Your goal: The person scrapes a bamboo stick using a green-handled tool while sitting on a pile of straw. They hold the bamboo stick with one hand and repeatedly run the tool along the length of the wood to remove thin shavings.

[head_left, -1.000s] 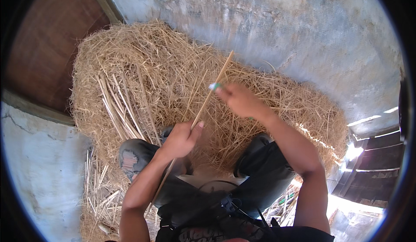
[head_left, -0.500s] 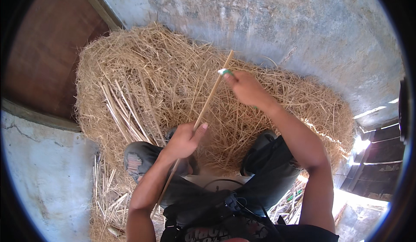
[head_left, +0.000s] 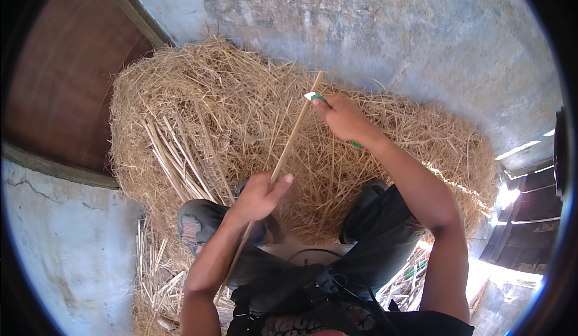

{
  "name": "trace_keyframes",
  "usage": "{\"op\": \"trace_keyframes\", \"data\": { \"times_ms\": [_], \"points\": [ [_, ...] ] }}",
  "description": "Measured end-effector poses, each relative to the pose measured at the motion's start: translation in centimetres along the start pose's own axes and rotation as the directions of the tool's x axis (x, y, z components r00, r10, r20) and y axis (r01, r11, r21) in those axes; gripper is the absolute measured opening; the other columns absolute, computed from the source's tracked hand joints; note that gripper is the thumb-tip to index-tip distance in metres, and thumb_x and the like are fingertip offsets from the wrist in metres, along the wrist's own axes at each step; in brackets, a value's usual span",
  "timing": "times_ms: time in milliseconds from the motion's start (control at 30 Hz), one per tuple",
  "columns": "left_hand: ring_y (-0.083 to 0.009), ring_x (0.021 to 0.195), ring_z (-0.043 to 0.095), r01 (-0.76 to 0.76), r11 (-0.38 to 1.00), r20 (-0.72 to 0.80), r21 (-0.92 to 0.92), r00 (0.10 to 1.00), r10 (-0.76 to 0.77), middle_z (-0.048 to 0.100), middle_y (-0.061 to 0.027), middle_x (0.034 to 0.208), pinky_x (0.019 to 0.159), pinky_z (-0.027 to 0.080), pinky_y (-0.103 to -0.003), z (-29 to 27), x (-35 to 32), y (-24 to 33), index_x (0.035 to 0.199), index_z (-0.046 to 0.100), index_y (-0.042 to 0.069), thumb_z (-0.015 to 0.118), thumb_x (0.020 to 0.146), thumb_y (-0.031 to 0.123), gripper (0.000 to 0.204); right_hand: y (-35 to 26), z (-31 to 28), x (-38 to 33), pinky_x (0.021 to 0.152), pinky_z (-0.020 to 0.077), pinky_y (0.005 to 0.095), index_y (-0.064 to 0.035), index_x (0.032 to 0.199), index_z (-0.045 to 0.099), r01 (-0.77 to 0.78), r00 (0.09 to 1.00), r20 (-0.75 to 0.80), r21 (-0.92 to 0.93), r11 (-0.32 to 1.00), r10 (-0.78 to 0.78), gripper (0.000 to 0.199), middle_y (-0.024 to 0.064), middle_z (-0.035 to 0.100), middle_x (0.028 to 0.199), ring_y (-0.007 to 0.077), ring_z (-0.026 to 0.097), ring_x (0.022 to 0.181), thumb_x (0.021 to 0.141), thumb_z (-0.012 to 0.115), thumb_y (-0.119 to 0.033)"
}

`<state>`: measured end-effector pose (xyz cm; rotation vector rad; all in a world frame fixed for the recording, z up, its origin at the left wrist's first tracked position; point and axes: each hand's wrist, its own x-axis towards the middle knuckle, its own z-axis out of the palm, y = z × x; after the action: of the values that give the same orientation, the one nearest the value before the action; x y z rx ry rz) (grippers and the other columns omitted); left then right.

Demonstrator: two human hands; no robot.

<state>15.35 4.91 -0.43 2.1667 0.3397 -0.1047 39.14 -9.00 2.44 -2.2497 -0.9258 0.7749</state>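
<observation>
A long, thin pale bamboo strip (head_left: 295,132) slants from beside my left forearm up over the straw. My left hand (head_left: 259,199) is closed around its middle, the thumb lying along it. In my right hand (head_left: 349,121) is a green-handled knife (head_left: 316,98), its bright tip at the strip near the far end. The green butt of the handle shows below the palm; the rest is covered by my fingers. Under both hands lies a big heap of dry straw-like shavings (head_left: 241,95).
Several pale strips (head_left: 180,161) lie on the heap at the left, and more cut pieces (head_left: 158,276) are scattered lower left. My bent knees flank the work. A bluish plastered wall (head_left: 373,35) rises behind the heap, with a brown panel (head_left: 72,65) at the upper left.
Both hands keep their grips and stay almost in place. The right hand is less blurred, and the handle's green butt shows more clearly. The whole view has shifted slightly.
</observation>
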Motion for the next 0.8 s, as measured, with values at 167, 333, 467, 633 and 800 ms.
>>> {"op": "trace_keyframes", "data": {
  "times_ms": [167,333,467,633,800],
  "points": [
    [-0.0202,0.059,0.049,0.035,0.996,-0.039,-0.079,0.998,-0.038,0.048,-0.0090,0.059,0.058,0.042,-0.041,-0.4,-0.4,0.4,0.081,0.060,0.000,0.057,0.104,0.050,0.055,-0.5,6.0,-2.2,0.068,0.0495,0.0473,-0.0007,0.081,0.064,0.290,0.956,0.042,0.028,0.957,-0.291,0.057,0.0107,0.053,0.064,0.0257,0.056,0.062,0.111,0.038,-0.042],
    [-0.0191,0.062,0.050,-0.031,0.999,-0.034,-0.044,0.999,0.029,0.048,-0.0079,0.062,0.060,0.043,-0.040,-0.5,-0.3,-0.2,0.084,0.060,0.000,0.057,0.103,0.051,0.055,-0.6,2.3,-0.1,0.068,0.0481,0.0462,-0.0005,0.085,0.063,0.068,0.998,0.007,0.053,0.996,-0.069,0.055,0.0095,0.051,0.063,0.0233,0.053,0.060,0.111,0.040,-0.043],
    [-0.0256,0.062,0.053,-0.057,0.998,-0.023,-0.019,0.998,0.056,0.051,-0.0127,0.063,0.061,0.044,-0.042,0.1,-0.4,0.0,0.084,0.060,-0.002,0.057,0.103,0.050,0.055,1.5,-2.0,1.8,0.066,0.0452,0.0458,0.0008,0.087,0.060,-0.032,0.995,-0.092,0.042,0.999,0.035,0.054,0.0071,0.049,0.062,0.0224,0.051,0.058,0.111,0.039,-0.043],
    [-0.0392,0.056,0.061,-0.019,0.997,-0.076,0.072,0.997,0.024,0.057,-0.0210,0.059,0.058,0.046,-0.047,0.2,-0.7,-0.7,0.089,0.062,-0.006,0.058,0.102,0.044,0.051,0.5,0.0,0.2,0.067,0.0446,0.0472,0.0024,0.089,0.059,0.018,1.000,0.009,0.004,1.000,-0.018,0.055,0.0065,0.049,0.062,0.0224,0.051,0.058,0.111,0.038,-0.043],
    [-0.0366,0.060,0.059,-0.010,0.999,-0.065,0.037,0.998,0.012,0.054,-0.0202,0.061,0.061,0.046,-0.046,0.4,-1.1,0.5,0.087,0.060,-0.005,0.056,0.103,0.047,0.054,1.7,-1.5,1.1,0.071,0.0486,0.0472,0.0019,0.088,0.058,-0.067,0.996,-0.064,0.027,0.997,0.069,0.055,0.0082,0.050,0.064,0.0232,0.052,0.061,0.112,0.037,-0.043]
  ]
}}
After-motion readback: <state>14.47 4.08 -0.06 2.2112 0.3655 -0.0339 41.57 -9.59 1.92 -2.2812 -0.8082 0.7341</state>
